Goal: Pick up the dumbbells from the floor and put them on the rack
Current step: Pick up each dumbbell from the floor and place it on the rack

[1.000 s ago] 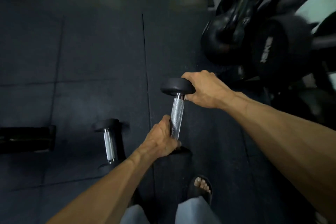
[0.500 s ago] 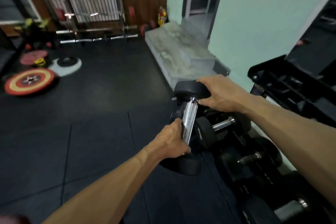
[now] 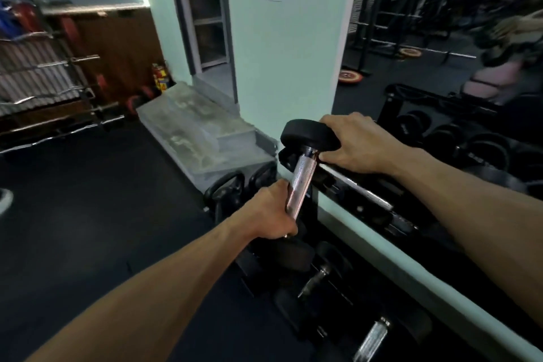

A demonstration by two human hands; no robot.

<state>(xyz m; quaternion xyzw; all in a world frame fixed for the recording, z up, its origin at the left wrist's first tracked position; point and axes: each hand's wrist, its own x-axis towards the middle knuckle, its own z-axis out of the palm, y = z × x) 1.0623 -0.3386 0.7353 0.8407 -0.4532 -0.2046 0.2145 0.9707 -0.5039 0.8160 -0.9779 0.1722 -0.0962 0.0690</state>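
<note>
Dumbbell (image 3: 302,176) heavy, rigid. Left hand (image 3: 271,214) clamped on knurled bar, right hand (image 3: 357,144) gripping upper head; rack (image 3: 382,203) just beside.

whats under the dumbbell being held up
Below the black-headed, chrome-handled dumbbell sit racked dark dumbbells on the lower black rack. The left hand and its lower head hide what lies directly beneath.
</note>
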